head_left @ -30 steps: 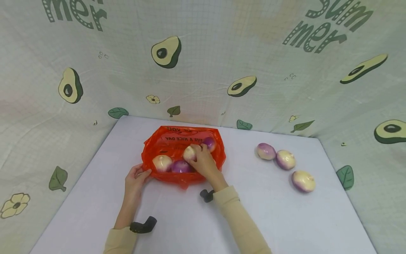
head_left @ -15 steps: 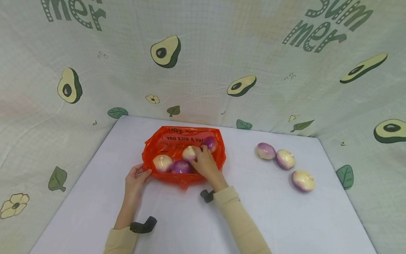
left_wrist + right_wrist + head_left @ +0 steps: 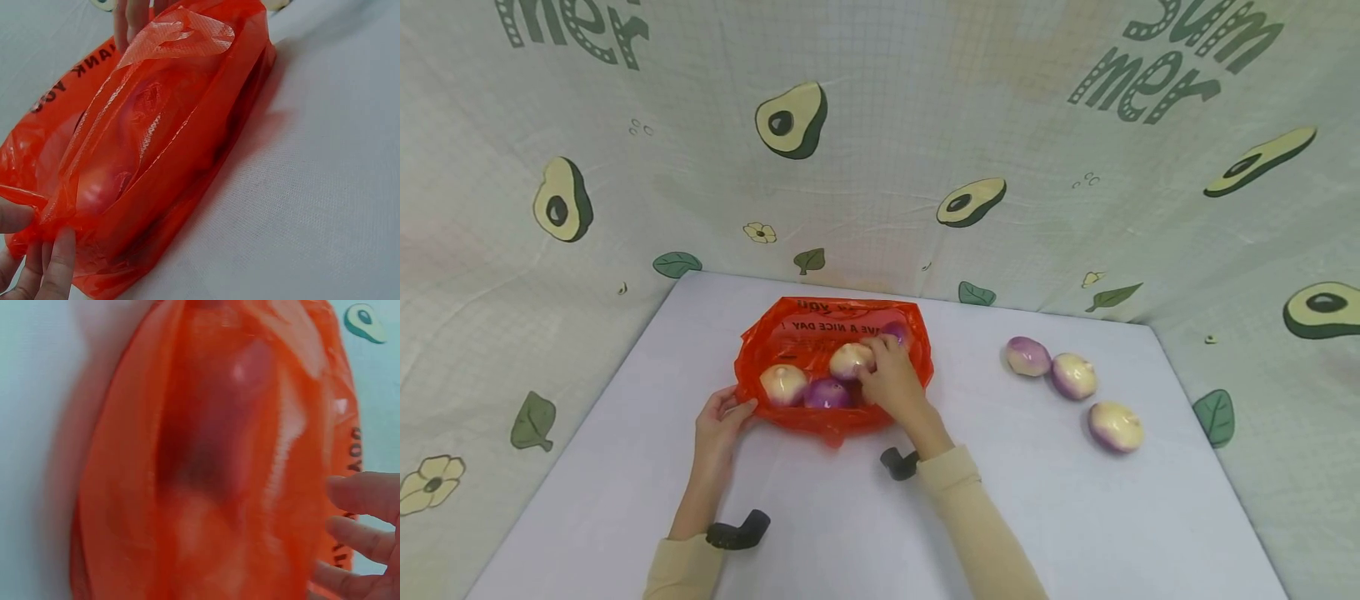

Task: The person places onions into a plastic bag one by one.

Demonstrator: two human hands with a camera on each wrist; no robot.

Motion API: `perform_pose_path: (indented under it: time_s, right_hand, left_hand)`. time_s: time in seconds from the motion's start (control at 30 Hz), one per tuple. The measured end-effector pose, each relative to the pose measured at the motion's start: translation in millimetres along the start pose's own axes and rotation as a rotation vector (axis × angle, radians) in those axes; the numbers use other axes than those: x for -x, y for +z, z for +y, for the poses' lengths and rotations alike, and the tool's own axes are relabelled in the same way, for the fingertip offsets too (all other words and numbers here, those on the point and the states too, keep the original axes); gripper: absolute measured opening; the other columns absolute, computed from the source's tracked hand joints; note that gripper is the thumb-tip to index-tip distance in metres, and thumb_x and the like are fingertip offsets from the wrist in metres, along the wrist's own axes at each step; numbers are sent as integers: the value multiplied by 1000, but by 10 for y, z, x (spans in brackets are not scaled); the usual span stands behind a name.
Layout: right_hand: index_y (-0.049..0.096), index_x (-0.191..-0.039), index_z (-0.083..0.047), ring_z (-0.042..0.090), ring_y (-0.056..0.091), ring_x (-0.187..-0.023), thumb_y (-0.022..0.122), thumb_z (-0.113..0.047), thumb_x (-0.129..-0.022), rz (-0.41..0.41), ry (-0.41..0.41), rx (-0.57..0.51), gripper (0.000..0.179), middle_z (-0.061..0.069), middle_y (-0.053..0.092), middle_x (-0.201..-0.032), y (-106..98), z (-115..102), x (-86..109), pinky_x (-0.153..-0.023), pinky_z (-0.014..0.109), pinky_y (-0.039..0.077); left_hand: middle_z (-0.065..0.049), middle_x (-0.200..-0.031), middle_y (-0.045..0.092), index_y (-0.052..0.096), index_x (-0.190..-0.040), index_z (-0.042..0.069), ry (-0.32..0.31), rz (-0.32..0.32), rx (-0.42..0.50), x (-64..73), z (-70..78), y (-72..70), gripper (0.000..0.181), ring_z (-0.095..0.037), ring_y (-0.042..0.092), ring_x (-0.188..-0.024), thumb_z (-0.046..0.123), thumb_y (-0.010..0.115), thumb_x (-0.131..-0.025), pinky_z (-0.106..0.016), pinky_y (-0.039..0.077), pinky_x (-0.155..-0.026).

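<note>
In the head view a red plastic bag (image 3: 808,419) lies with its mouth spread on the white table. My left hand (image 3: 717,427) pinches the bag's left rim; the left wrist view shows its fingers (image 3: 57,259) and thumb on the crumpled plastic. Inside the bag sit several glossy purple-and-cream onions. One cream-topped onion (image 3: 850,360) lies at the fingertips of my right hand (image 3: 895,382). In the right wrist view that hand's fingers (image 3: 359,537) are spread and fairly straight. A cream onion (image 3: 784,385) and a purple onion (image 3: 828,393) rest near the front rim.
To the right on the table lie three more onions: a purple one (image 3: 1028,357), a paler one (image 3: 1073,376) and a larger one (image 3: 1116,427). A patterned cloth (image 3: 880,150) hangs behind the table. Black wrist mounts (image 3: 739,531) stick out from both wrists.
My right hand has drawn slightly right, off the cream-topped onion, which shows more fully inside the bag. The left hand keeps its place on the rim.
</note>
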State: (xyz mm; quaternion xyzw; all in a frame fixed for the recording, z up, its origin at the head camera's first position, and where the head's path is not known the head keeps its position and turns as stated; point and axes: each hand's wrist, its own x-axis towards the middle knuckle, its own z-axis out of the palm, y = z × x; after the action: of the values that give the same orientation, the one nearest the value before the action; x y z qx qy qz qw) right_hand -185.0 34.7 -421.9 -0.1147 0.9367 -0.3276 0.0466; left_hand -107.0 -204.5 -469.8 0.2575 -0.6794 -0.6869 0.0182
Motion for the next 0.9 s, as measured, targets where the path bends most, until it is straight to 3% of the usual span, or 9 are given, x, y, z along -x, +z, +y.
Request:
perform_pose_path:
  time_s: [0.13, 0.33, 0.57, 0.9]
  right_hand:
    - [52, -128, -14, 23, 44, -124, 58, -25, -91, 55, -59, -29, 39, 5, 50, -129, -96, 4, 54, -102, 41, 43]
    - [57, -122, -12, 23, 52, -116, 58, -20, -91, 118, -117, -166, 32, 5, 59, -122, -289, 45, 189, -99, 42, 46]
    - [60, -117, -13, 24, 54, -112, 58, -20, -91, 201, -112, -190, 27, 8, 61, -116, -475, 157, 335, -99, 44, 46]
    - [60, -118, -15, 23, 53, -115, 58, -29, -91, 266, -77, -223, 30, 3, 61, -119, -701, 402, 513, -99, 45, 46]
  left_hand:
    - [1, -104, 52, 42, -130, 7, 3, -4, 7, -2, 5, 6, 46, -1, 58, -86, 21, 60, -91, -20, 52, -86]
    - [3, -102, 51, 42, -131, 7, 3, -10, 14, -1, 11, 10, 46, -1, 58, -85, 21, 60, -91, -21, 52, -86]
    - [5, -98, 53, 43, -129, 5, 17, 4, 19, -12, 5, 15, 45, -1, 58, -83, 17, 60, -90, -18, 53, -82]
    - [5, -99, 53, 43, -128, 6, 3, -1, 31, -8, -9, 13, 44, -1, 59, -84, 19, 61, -90, -24, 52, -87]
